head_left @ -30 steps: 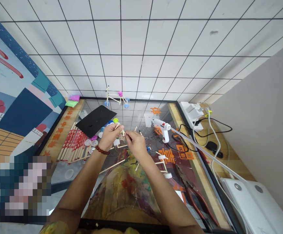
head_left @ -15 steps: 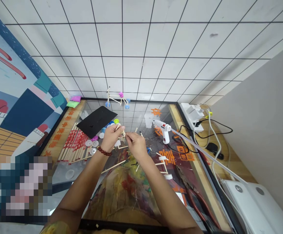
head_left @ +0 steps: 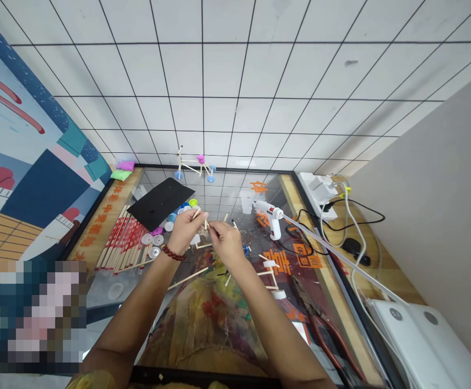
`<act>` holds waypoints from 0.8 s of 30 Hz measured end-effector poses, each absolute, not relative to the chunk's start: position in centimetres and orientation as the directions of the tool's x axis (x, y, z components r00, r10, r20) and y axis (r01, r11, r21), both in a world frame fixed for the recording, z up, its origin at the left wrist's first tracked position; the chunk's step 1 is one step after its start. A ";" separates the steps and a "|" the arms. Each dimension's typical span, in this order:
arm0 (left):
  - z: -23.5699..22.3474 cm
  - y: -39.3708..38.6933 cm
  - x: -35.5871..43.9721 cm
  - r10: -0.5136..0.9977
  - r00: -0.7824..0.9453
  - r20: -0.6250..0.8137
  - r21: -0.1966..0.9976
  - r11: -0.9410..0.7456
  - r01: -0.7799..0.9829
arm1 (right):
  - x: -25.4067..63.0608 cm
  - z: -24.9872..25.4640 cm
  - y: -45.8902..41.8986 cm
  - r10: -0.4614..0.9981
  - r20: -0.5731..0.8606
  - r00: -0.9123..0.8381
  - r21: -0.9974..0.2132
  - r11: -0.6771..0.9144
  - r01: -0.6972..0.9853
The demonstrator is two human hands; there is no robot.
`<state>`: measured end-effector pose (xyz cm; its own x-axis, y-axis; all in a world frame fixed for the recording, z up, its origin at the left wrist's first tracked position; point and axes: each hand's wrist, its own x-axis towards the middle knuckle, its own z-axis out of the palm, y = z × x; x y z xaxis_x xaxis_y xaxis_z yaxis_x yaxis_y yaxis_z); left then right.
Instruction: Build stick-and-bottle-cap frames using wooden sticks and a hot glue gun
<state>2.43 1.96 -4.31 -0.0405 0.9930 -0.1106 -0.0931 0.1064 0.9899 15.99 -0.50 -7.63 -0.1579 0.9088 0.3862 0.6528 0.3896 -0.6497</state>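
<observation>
My left hand (head_left: 184, 231), with a brown bead bracelet at the wrist, is closed on a short wooden stick (head_left: 196, 214). Close against it, my right hand (head_left: 225, 237) pinches at another short piece of wooden stick (head_left: 206, 223) between the two hands. How the pieces join is too small to tell. Below the hands lie white bottle caps and cut sticks, partly covered. A glue gun (head_left: 271, 216) lies to the right, a clear glue stick in its back end. Beyond the hands stands a small stick model (head_left: 195, 165) with blue cap wheels and a pink top.
Red-and-white wrapped chopsticks (head_left: 124, 240) lie at the left beside a black sheet (head_left: 161, 203) and several caps. Pliers (head_left: 320, 319) and a stick frame with white caps (head_left: 274, 278) are at the right. Cables run past a power strip (head_left: 318, 189).
The view shifts slightly. Both hands stay together at the same spot over the table, with only slight finger movement; the things on the table have not moved.
</observation>
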 end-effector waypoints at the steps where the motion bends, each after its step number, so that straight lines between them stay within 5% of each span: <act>1: -4.2 2.0 2.4 0.994 -0.043 -0.101 0.992 0.097 -0.086 | 16.0 -7.6 -0.5 0.909 0.384 -0.159 -0.651 0.389 0.652; 24: -3.6 1.7 1.8 0.985 -0.056 -0.165 0.973 0.153 -0.175 | 16.1 -7.3 -0.3 0.920 0.385 -0.081 -0.670 0.339 0.661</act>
<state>1.82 1.73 -3.62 -0.0560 0.9847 -0.1651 -0.1749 0.1532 0.9726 16.05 -0.28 -7.26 -0.0814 0.9195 0.3845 0.6607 0.3387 -0.6700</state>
